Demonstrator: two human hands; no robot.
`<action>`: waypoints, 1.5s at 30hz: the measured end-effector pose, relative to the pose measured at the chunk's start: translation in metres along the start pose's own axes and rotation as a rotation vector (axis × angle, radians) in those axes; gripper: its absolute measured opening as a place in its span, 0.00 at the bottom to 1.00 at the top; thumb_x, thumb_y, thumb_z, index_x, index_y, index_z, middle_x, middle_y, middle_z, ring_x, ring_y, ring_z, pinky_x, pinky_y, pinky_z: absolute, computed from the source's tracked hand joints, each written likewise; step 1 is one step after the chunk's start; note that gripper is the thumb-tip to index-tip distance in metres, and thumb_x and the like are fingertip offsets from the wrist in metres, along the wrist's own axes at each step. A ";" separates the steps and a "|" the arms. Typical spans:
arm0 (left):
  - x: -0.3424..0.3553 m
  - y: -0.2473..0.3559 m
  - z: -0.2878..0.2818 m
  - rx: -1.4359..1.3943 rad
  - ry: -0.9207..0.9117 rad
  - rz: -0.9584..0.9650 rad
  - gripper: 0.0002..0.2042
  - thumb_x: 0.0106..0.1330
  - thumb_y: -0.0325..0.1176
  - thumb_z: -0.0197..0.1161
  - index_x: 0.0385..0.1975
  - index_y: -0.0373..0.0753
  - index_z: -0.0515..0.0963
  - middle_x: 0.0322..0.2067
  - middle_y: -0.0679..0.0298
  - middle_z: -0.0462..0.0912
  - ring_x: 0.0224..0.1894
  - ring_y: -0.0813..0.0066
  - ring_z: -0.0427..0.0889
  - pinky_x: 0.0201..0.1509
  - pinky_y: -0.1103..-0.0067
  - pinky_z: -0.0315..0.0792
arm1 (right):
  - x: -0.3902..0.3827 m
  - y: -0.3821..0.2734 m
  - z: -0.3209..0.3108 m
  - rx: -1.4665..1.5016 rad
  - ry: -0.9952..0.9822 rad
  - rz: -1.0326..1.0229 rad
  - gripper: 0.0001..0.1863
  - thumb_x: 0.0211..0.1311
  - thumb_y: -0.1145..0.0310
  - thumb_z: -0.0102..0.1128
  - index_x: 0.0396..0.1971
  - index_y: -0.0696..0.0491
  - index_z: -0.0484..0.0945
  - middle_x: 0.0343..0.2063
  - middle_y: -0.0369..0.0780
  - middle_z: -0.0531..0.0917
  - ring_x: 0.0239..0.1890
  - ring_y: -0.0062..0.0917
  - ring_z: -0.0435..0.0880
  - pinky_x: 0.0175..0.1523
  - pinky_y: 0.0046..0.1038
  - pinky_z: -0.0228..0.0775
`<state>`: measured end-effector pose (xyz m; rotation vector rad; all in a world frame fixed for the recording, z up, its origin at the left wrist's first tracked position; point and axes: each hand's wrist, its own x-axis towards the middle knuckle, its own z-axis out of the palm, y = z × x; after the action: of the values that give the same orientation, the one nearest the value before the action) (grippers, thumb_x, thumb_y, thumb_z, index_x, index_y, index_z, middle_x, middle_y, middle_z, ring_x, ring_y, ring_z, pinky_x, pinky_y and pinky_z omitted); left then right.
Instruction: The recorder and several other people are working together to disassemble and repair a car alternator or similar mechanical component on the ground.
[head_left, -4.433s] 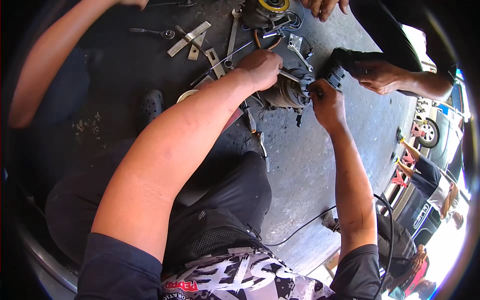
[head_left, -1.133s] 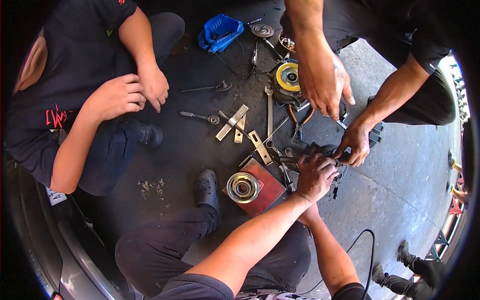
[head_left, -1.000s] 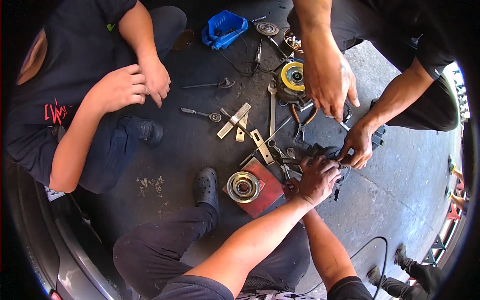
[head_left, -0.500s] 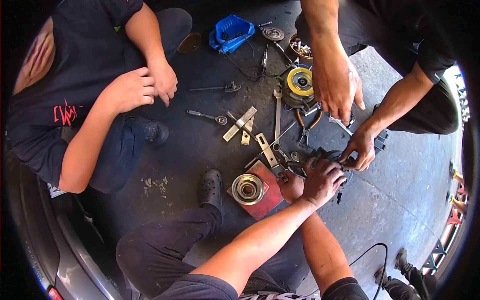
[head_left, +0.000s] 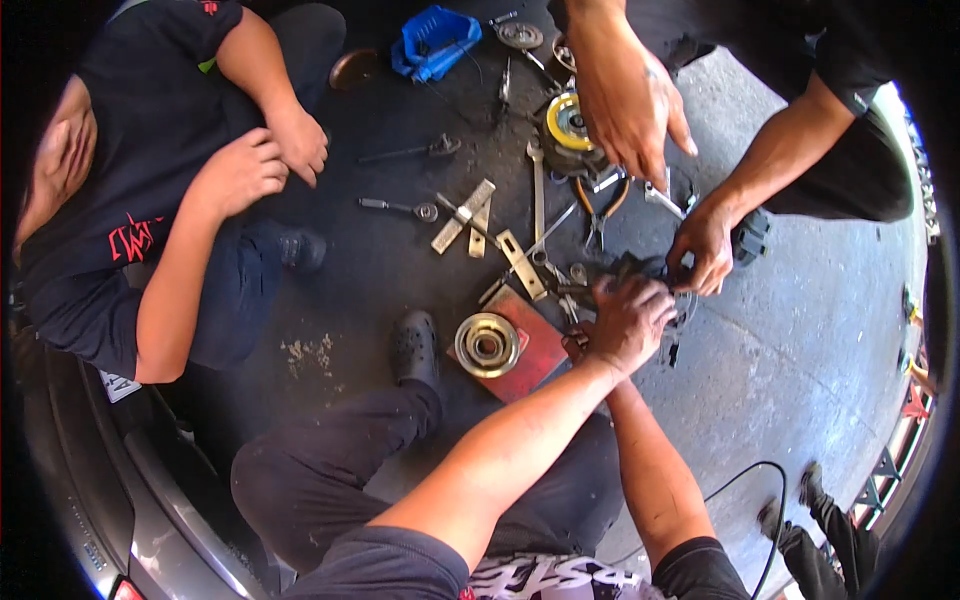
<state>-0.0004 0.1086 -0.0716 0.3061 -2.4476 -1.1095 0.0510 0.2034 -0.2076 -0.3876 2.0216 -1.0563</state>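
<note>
My forearms cross. My left hand (head_left: 635,322) lies over a dark round mechanical part (head_left: 640,268), its fingers curled onto the part's near side. Below its wrist, my right hand (head_left: 577,346) is closed and mostly hidden by my left forearm; what it grips, if anything, I cannot make out. Silver tool ends (head_left: 568,303) show just above it. A co-worker's hand (head_left: 704,252) pinches at the same part from the right. Another co-worker's hand (head_left: 630,105) hangs above a pulley with a yellow ring (head_left: 568,122).
A metal pulley (head_left: 487,345) rests on a red flat box (head_left: 535,350) near my shoe (head_left: 414,347). Around lie a combination wrench (head_left: 538,195), orange-handled pliers (head_left: 603,212), a ratchet (head_left: 400,208), metal bars (head_left: 463,215) and a blue bin (head_left: 435,42). A person (head_left: 150,190) crouches at left.
The view has shifted, so most things sit further left and up. My right hand is more covered by my left arm. Both my hands and the co-worker's hand stay at the dark part.
</note>
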 end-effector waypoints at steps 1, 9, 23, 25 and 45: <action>0.001 0.000 0.001 0.011 0.018 0.017 0.06 0.58 0.36 0.68 0.33 0.50 0.80 0.40 0.75 0.80 0.48 0.74 0.77 0.59 0.61 0.56 | -0.008 0.000 -0.003 0.116 -0.037 0.018 0.14 0.54 0.61 0.69 0.37 0.53 0.85 0.43 0.42 0.85 0.54 0.32 0.78 0.59 0.34 0.67; 0.003 0.007 -0.002 0.007 0.066 0.015 0.05 0.58 0.38 0.70 0.33 0.49 0.83 0.41 0.73 0.80 0.48 0.73 0.78 0.59 0.61 0.56 | -0.065 -0.044 -0.051 -0.342 -0.063 0.038 0.17 0.56 0.58 0.68 0.38 0.55 0.83 0.31 0.42 0.88 0.35 0.40 0.85 0.46 0.37 0.76; 0.025 0.002 -0.033 0.126 -0.278 -0.060 0.29 0.51 0.41 0.77 0.52 0.40 0.75 0.44 0.54 0.80 0.48 0.50 0.79 0.52 0.62 0.73 | -0.082 -0.150 -0.155 -0.359 0.557 -0.188 0.10 0.58 0.71 0.64 0.39 0.56 0.80 0.32 0.48 0.83 0.36 0.48 0.83 0.42 0.43 0.76; 0.031 -0.001 -0.037 0.137 -0.364 -0.059 0.26 0.52 0.40 0.75 0.51 0.39 0.77 0.43 0.53 0.80 0.47 0.49 0.80 0.50 0.63 0.75 | -0.070 -0.163 -0.161 -0.537 0.537 -0.368 0.11 0.58 0.70 0.63 0.40 0.54 0.78 0.34 0.47 0.82 0.40 0.45 0.83 0.43 0.43 0.76; 0.036 -0.006 -0.027 0.235 -0.532 -0.100 0.17 0.63 0.46 0.61 0.47 0.46 0.76 0.41 0.53 0.84 0.44 0.48 0.83 0.48 0.57 0.76 | -0.036 -0.173 -0.170 -1.131 0.230 -0.351 0.09 0.62 0.68 0.52 0.30 0.54 0.80 0.29 0.45 0.85 0.33 0.38 0.87 0.36 0.37 0.79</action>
<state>-0.0193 0.0735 -0.0495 0.2272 -3.0746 -1.0445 -0.0730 0.2122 0.0038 -1.2672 2.6676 -0.0047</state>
